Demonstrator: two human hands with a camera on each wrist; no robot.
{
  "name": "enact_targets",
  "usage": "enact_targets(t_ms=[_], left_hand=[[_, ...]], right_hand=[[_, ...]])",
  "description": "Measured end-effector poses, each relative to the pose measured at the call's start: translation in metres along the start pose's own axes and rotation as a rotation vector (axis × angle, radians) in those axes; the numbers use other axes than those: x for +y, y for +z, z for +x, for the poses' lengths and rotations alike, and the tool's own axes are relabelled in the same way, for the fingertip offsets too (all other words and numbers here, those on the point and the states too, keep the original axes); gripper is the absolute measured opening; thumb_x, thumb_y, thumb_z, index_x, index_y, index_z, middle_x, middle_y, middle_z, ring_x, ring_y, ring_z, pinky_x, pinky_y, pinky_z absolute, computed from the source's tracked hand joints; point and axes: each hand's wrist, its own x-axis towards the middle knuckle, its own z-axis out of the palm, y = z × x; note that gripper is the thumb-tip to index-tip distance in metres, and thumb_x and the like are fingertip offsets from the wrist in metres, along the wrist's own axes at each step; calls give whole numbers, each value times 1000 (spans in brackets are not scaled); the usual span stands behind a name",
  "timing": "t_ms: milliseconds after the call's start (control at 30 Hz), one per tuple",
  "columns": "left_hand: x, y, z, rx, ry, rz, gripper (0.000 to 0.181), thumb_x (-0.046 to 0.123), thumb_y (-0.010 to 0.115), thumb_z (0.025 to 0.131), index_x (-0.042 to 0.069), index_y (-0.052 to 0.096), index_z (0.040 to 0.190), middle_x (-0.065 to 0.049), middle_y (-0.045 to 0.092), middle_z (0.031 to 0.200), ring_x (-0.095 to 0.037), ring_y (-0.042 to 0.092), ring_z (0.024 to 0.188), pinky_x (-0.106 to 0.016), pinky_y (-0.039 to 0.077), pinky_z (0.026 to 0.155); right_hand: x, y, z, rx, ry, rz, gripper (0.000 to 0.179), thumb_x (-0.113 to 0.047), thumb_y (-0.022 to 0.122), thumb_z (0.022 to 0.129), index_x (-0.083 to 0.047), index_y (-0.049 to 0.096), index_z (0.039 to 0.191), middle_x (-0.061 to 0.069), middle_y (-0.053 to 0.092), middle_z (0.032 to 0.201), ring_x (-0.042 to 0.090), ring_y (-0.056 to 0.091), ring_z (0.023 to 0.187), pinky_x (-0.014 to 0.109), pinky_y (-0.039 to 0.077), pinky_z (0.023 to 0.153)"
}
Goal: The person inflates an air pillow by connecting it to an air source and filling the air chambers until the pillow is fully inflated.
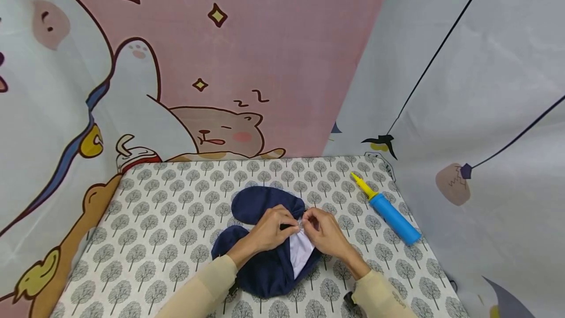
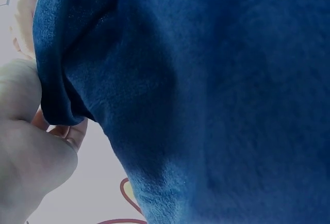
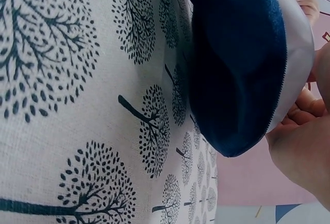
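Observation:
A navy, velvety U-shaped neck pillow lies on the table with its two rounded ends toward the left. Along its right side the cover stands open, baring a white inner part; the right wrist view shows a zipper edge on the navy cover. At the upper end of this opening my left hand pinches the pillow's material with thumb and forefinger. Close beside it, my right hand pinches the white part's edge. What lies right between the fingertips is small and partly hidden. Navy fabric fills most of the left wrist view.
A blue hand pump with a yellow nozzle lies at the table's right side. Tree-print cloth covers the table. Cartoon-printed curtains hang behind and at both sides.

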Motion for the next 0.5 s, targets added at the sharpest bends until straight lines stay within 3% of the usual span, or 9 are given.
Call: enact_targets(t_ms=[333,500], left_hand=[[1,3,-2,5,-30,-36,9,13,85,101,8,91,106,-5,86,101,-20,73,100,-30,62,92],[0,4,-4,17,-68,-56,9,15,86,101,9,91,106,-5,86,102,-20,74,101,-29,63,91]], right_hand=[[3,-3,-1,22,80,42,11,-4,70,108,-13,74,103,0,72,85,0,57,71,22,51,63],[4,-8,2,-15,129,77,8,-8,70,110,-12,75,106,2,74,91,3,60,76,23,52,68]])
